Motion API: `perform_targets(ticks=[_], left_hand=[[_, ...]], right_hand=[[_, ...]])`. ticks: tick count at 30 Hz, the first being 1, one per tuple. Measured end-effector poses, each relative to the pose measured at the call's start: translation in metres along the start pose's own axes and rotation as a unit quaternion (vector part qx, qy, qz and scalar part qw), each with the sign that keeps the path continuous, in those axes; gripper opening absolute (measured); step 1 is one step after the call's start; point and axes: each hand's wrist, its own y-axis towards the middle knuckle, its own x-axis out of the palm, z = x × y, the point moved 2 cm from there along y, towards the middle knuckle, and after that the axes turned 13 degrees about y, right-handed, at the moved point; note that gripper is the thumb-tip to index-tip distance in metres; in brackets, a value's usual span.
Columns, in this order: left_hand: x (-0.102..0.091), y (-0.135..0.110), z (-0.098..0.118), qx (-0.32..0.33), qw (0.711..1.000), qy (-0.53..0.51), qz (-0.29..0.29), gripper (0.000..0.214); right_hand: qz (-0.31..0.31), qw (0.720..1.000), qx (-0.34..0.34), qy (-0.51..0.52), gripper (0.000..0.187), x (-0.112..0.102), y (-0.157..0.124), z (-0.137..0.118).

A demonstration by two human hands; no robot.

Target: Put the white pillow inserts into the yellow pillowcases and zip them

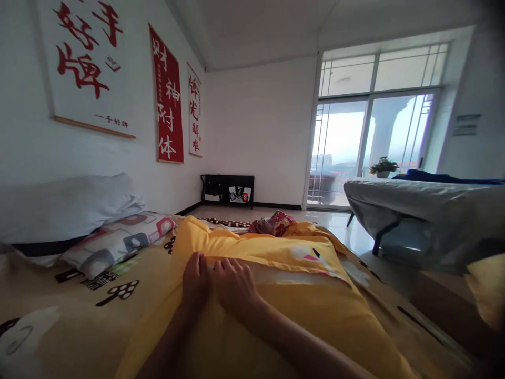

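Note:
A yellow pillowcase (311,316) with something plump inside lies on the bed in front of me. Along its far part runs a long opening, and a pale filling (272,273), perhaps a pillow, shows through it. At the left end of this opening, my left hand (196,279) is closed on the yellow cloth. Right beside it, my right hand (235,287) has its fingers curled over the same edge, thumb side toward the left hand. What lies under the fingertips is hidden.
A patterned pillow (118,242) and a white pillow (67,205) lie at the left by the wall. Crumpled red checked cloth (272,223) sits beyond the pillowcase. A covered table (418,202) stands at the right, a black low rack (229,188) at the far wall.

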Motion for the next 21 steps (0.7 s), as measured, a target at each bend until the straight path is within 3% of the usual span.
perform_targets(ticks=[5, 9, 14, 18, 21], left_hand=[[-0.031, -0.017, 0.005, 0.083, 0.993, 0.03, 0.074, 0.023], [-0.046, -0.019, -0.004, 0.125, 0.99, 0.042, 0.044, 0.021], [-0.046, -0.016, -0.005, 0.138, 0.989, 0.04, -0.034, 0.027], [-0.043, -0.018, 0.0, 0.144, 0.987, 0.056, -0.037, 0.028], [-0.046, -0.022, 0.003, 0.181, 0.98, 0.086, -0.001, 0.026]], right_hand=[[0.079, 0.995, -0.047, -0.049, 0.008, 0.001, -0.038, 0.003], [0.127, 0.988, -0.064, -0.065, 0.009, -0.002, -0.058, 0.025], [0.212, 0.972, -0.101, -0.032, 0.017, -0.015, -0.08, 0.046], [0.294, 0.946, -0.131, -0.029, 0.02, -0.021, -0.089, 0.044], [0.343, 0.93, -0.124, -0.04, 0.023, -0.017, -0.091, 0.035]])
